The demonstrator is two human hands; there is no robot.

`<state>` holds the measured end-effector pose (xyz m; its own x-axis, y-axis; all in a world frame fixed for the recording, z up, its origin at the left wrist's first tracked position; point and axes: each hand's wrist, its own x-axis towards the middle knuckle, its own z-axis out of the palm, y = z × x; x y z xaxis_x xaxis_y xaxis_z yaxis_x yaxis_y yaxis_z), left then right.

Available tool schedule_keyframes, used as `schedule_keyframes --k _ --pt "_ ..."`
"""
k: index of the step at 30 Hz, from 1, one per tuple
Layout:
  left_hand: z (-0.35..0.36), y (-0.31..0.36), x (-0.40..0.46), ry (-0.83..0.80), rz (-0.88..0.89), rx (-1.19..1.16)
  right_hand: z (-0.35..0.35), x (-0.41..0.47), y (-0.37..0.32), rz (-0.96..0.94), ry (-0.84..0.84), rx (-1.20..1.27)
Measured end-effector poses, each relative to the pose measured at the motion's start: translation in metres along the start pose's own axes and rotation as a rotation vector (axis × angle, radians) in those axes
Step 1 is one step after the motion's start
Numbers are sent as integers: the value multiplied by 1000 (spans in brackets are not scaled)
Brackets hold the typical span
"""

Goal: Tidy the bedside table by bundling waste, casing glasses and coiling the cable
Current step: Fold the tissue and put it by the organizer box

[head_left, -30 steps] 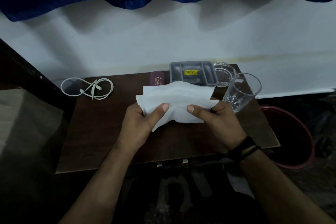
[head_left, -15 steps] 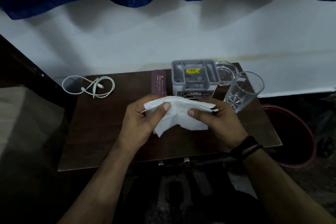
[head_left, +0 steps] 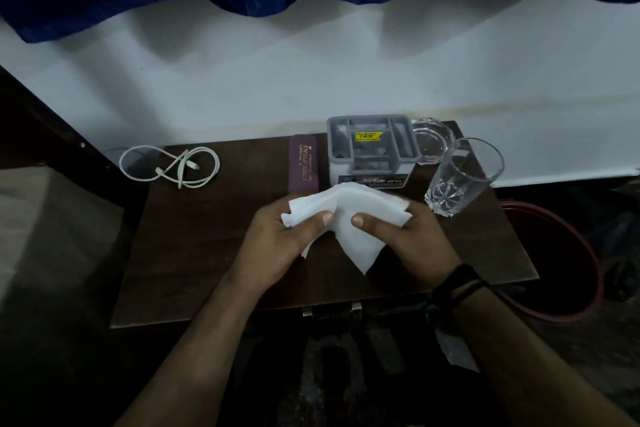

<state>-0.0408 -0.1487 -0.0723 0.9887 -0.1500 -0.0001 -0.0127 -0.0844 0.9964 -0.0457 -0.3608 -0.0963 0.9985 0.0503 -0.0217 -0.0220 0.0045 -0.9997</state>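
Dim room, dark wood bench (head_left: 207,253) against a white wall. My left hand (head_left: 280,239) and right hand (head_left: 412,236) both pinch a folded white tissue (head_left: 349,215) just in front of the grey organizer (head_left: 370,149); maroon glasses case (head_left: 303,163) beside it, cable (head_left: 169,166) well left.

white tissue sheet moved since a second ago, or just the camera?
Yes. The white tissue sheet has dropped toward the person: it hid the grey plastic organiser box front earlier, now only just reaches its lower edge, folded.

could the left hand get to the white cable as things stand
Probably yes, but not right away. The white cable lies on the table's far left corner with bare wood between it and the left hand, which is pinching the tissue with the right hand.
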Motion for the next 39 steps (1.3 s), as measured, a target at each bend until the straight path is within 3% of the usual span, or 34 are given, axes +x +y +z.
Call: schedule_keyframes --k 5,11,16,20,25,29,34,39 --pt "-2 8 2 51 87 -54 0 1 -9 -67 7 70" --pt "-2 -11 4 -5 -41 73 -3 3 5 -25 33 -90" --pt "0 -4 3 44 47 25 -1 4 -6 -54 67 -24" --pt "-1 -8 2 6 5 70 -2 3 2 -16 27 -69" --pt "-1 1 5 55 48 11 -3 3 -12 -127 -5 -37" --pt "-3 -9 4 7 -48 71 -2 3 -4 -20 12 23" --pt "-2 -4 6 56 31 10 -2 1 -9 -38 24 89" --pt "-1 -7 3 28 -16 23 -1 0 -3 32 26 42"
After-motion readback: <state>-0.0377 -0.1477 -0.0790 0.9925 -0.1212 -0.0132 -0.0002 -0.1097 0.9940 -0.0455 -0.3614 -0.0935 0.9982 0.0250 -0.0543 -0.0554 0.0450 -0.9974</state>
